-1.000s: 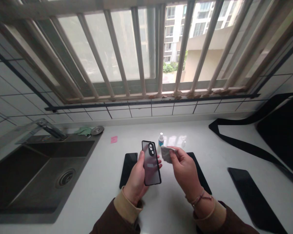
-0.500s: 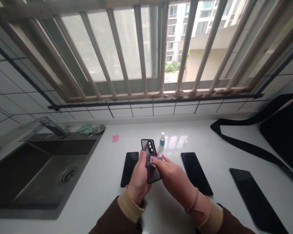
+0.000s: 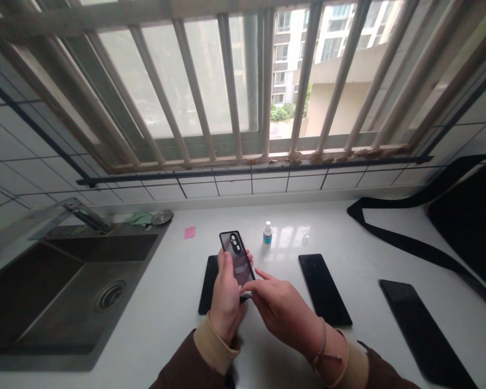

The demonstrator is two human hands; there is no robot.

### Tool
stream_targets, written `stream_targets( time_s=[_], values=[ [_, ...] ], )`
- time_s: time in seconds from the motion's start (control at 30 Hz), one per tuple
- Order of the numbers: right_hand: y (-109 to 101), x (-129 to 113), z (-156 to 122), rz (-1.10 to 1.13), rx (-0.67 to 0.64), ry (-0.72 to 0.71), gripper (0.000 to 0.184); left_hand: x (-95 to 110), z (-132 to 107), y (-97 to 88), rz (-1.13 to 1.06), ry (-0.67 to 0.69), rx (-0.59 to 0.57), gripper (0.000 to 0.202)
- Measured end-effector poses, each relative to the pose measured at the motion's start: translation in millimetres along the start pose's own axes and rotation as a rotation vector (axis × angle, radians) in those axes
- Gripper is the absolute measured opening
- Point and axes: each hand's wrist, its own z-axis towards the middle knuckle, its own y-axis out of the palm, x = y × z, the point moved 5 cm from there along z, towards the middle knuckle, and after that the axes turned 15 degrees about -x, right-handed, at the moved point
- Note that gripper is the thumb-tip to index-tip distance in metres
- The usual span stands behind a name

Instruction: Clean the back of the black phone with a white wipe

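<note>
We are holding a phone case [image 3: 237, 259] in our left hand [image 3: 225, 300], above the middle of the white surface [image 3: 166, 302] and toward its near edge. The left hand is closing around the lower half of the case, thumb on its left rim and fingers curling behind, so the upper end with the camera cutout is sticking up past the fingertips, tilted away from us. Our right hand [image 3: 281, 308] is coming in from the right with the fingers loosely bent, the fingertips pressing at the lower right corner of the case; we cannot tell whether it is pinching anything there.

Under the left hand a dark phone [image 3: 208, 283] is lying flat on the surface. Another phone [image 3: 324, 289] is lying to the right of our right hand, and a third [image 3: 421, 324] is lying toward the right edge. A small dropper bottle [image 3: 267, 233] is standing beyond the case, toward the far edge. The sink [image 3: 65, 292] is sitting at the left end.
</note>
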Motion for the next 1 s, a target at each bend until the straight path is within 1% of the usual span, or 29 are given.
stream_targets(
  time_s=[0.07,0.1,0.17,0.23,0.3,0.4,0.43,0.5,0.57,0.63,0.73,0.8,0.9,1.0],
  values=[
    [-2,1,0,0.156,0.022,0.073,0.026,3,-1,1.2,0.035,0.030,0.038,0.058],
    [-2,3,0,0.231,0.027,0.112,0.024,3,-2,2.6,0.048,0.019,0.046,0.057],
    [-1,8,0,0.372,0.035,0.175,0.022,2,-2,7.5,0.044,-0.070,0.026,0.056],
    [-3,15,-2,0.475,0.102,0.212,0.024,1,-3,13.2,0.030,-0.173,-0.019,0.052],
    [-13,22,-9,0.461,0.280,0.251,0.025,1,-5,18.7,0.049,-0.250,-0.081,0.040],
    [-38,27,-26,0.223,0.610,0.292,0.025,3,-10,24.4,0.184,-0.363,-0.194,0.027],
    [-45,28,-31,0.150,0.687,0.302,0.026,3,-12,25.9,0.242,-0.419,-0.243,0.026],
    [-55,32,-36,0.093,0.771,0.334,0.028,2,-18,28.4,0.332,-0.544,-0.354,0.028],
    [-58,43,-35,0.162,0.773,0.391,0.029,2,-22,30.4,0.383,-0.642,-0.462,0.031],
    [-54,55,-29,0.319,0.681,0.436,0.032,4,-23,30.5,0.429,-0.665,-0.520,0.031],
    [-39,66,-17,0.616,0.489,0.447,0.036,7,-20,27.1,0.498,-0.617,-0.513,0.030],
    [-33,66,-12,0.740,0.424,0.426,0.038,7,-17,25.1,0.504,-0.586,-0.502,0.030],
    [-34,61,-11,0.733,0.417,0.388,0.038,7,-13,23.2,0.502,-0.551,-0.477,0.029],
    [-39,57,-15,0.642,0.468,0.376,0.040,9,-10,20.9,0.521,-0.505,-0.405,0.030]
  ],
)
